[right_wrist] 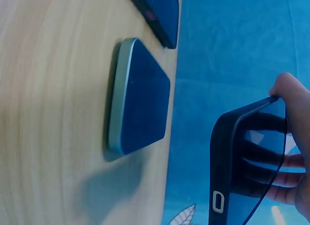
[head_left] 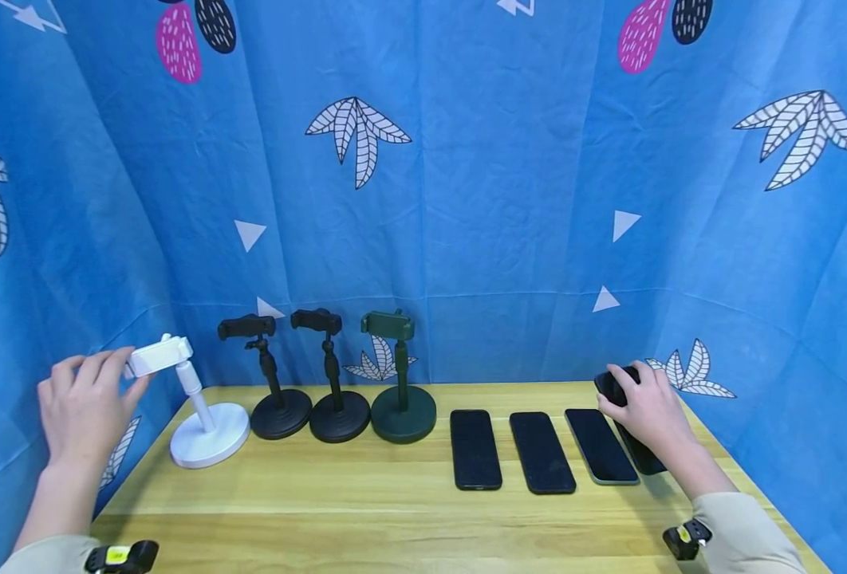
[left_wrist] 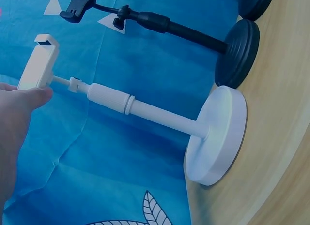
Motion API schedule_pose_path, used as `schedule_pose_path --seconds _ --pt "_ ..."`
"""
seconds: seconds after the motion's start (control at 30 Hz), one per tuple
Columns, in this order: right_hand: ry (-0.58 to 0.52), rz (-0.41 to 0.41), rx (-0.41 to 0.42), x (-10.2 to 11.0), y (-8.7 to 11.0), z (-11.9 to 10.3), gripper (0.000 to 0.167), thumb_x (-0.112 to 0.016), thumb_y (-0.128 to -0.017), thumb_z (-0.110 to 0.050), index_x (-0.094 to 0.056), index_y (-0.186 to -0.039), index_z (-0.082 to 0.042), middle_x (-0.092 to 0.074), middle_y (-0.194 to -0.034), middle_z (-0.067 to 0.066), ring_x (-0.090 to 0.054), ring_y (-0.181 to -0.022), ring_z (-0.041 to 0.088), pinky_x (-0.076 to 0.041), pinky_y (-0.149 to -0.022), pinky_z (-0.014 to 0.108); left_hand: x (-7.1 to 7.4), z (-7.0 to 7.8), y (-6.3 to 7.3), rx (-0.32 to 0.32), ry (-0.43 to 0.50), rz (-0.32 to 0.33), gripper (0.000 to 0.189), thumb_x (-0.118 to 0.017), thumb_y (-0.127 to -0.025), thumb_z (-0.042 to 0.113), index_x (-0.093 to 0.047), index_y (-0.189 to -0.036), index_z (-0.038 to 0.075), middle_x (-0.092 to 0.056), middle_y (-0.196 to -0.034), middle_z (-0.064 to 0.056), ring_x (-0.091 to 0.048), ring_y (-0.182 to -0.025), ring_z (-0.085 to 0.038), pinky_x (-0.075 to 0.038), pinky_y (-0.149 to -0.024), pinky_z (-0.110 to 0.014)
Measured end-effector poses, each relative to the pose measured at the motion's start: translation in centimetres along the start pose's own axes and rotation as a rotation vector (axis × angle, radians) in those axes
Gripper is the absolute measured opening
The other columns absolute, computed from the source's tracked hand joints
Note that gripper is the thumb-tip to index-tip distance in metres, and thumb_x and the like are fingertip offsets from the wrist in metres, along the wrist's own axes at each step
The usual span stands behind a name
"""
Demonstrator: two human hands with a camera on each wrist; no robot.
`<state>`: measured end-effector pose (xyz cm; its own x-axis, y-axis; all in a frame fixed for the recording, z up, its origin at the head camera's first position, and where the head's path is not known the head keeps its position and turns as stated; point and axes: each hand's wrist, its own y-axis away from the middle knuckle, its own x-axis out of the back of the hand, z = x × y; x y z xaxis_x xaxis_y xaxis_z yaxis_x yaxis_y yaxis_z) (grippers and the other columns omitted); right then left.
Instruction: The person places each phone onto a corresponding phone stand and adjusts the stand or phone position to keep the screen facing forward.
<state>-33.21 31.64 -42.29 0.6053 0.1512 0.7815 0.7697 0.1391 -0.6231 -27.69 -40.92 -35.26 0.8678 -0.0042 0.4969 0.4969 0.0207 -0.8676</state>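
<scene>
At the table's left, a white phone stand [head_left: 204,426] rests on its round base. My left hand [head_left: 88,399] grips the left end of its clamp head [head_left: 159,356], with the thumb pressed along the lower edge in the left wrist view. Over on the right, my right hand [head_left: 646,406] holds a black phone [right_wrist: 225,152] by its edges, raised off the wood. Beside it lies a phone with a pale green frame [right_wrist: 140,97], screen up. Two more dark phones, one left [head_left: 475,450] and one nearer the middle [head_left: 541,453], lie flat in the same row.
Along the back stand two black phone stands, one [head_left: 280,410] beside the white one and another [head_left: 339,414] further right, then a dark green stand [head_left: 403,414]. A blue patterned curtain [head_left: 495,199] hangs behind the wooden table [head_left: 337,510] and at both sides.
</scene>
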Motion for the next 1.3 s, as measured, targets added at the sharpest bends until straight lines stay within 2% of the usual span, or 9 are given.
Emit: schedule_pose_path --seconds 0.23,0.6,0.8,0.9,1.03,1.1,1.17,1.3 --pt "-0.025 0.020 0.014 0.9 -0.3 -1.0 0.053 -0.072 -0.079 -0.030 -0.060 -0.124 -0.005 -0.051 -0.122 0.036 -0.047 -0.106 0.057 -0.045 -0.082 0.066 0.0 0.1 0.0 0.016 -0.002 -0.016 0.057 -0.084 -0.071 0.009 -0.060 -0.122 0.001 -0.059 -0.121 -0.028 -0.042 -0.112 -0.045 -0.033 -0.087 -0.061" --pt "-0.058 0.145 0.153 1.7 -0.7 -2.9 0.055 -0.076 -0.073 -0.025 -0.064 -0.122 -0.006 -0.055 -0.116 0.034 -0.053 -0.093 0.053 -0.049 -0.074 0.061 0.1 0.2 0.1 0.034 0.000 -0.040 0.058 -0.083 -0.073 0.010 -0.058 -0.125 0.001 -0.058 -0.122 -0.029 -0.040 -0.115 -0.045 -0.032 -0.090 -0.061" --pt "-0.077 0.181 0.202 2.1 -0.9 -4.1 0.055 -0.077 -0.070 -0.024 -0.065 -0.122 -0.007 -0.057 -0.115 0.033 -0.055 -0.094 0.052 -0.051 -0.073 0.060 0.1 0.2 0.2 0.040 0.005 -0.046 0.058 -0.083 -0.073 0.009 -0.058 -0.125 0.001 -0.058 -0.122 -0.029 -0.040 -0.115 -0.045 -0.032 -0.090 -0.062" --pt "-0.086 0.186 0.225 2.1 -0.9 -4.7 0.055 -0.076 -0.072 -0.026 -0.065 -0.123 -0.007 -0.057 -0.115 0.033 -0.055 -0.096 0.052 -0.051 -0.073 0.061 0.1 0.1 0.3 0.046 -0.002 -0.047 0.058 -0.083 -0.073 0.010 -0.059 -0.125 0.002 -0.058 -0.123 -0.028 -0.040 -0.115 -0.045 -0.032 -0.089 -0.061" --pt "-0.103 0.205 0.265 1.9 -0.9 -5.4 0.050 -0.068 -0.080 -0.035 -0.065 -0.123 -0.008 -0.057 -0.116 0.033 -0.056 -0.096 0.051 -0.052 -0.075 0.060 -0.1 0.0 0.4 0.042 -0.003 -0.035 0.059 -0.083 -0.073 0.011 -0.059 -0.126 0.002 -0.059 -0.122 -0.028 -0.041 -0.113 -0.045 -0.033 -0.088 -0.061" --pt "-0.109 0.221 0.288 1.7 -0.9 -5.9 0.051 -0.058 -0.088 -0.044 -0.066 -0.122 -0.007 -0.057 -0.115 0.032 -0.056 -0.094 0.051 -0.052 -0.074 0.059 -0.2 0.0 0.4 0.039 0.002 -0.027 0.059 -0.083 -0.073 0.011 -0.059 -0.126 0.003 -0.059 -0.122 -0.028 -0.041 -0.113 -0.045 -0.033 -0.088 -0.061" --pt "-0.112 0.224 0.303 1.7 -1.0 -6.4 0.053 -0.051 -0.091 -0.048 -0.066 -0.122 -0.008 -0.057 -0.115 0.031 -0.057 -0.093 0.049 -0.053 -0.073 0.058 -0.2 0.0 0.5 0.039 0.005 -0.024 0.060 -0.083 -0.072 0.010 -0.059 -0.126 0.003 -0.059 -0.122 -0.028 -0.041 -0.113 -0.045 -0.033 -0.088 -0.061" --pt "-0.121 0.211 0.325 1.8 -1.1 -7.6 0.052 -0.057 -0.088 -0.045 -0.066 -0.123 -0.008 -0.057 -0.116 0.030 -0.057 -0.092 0.047 -0.054 -0.071 0.056 -0.2 0.0 0.5 0.034 0.009 -0.011 0.061 -0.084 -0.072 0.010 -0.059 -0.126 0.003 -0.059 -0.122 -0.029 -0.042 -0.113 -0.045 -0.033 -0.088 -0.061"
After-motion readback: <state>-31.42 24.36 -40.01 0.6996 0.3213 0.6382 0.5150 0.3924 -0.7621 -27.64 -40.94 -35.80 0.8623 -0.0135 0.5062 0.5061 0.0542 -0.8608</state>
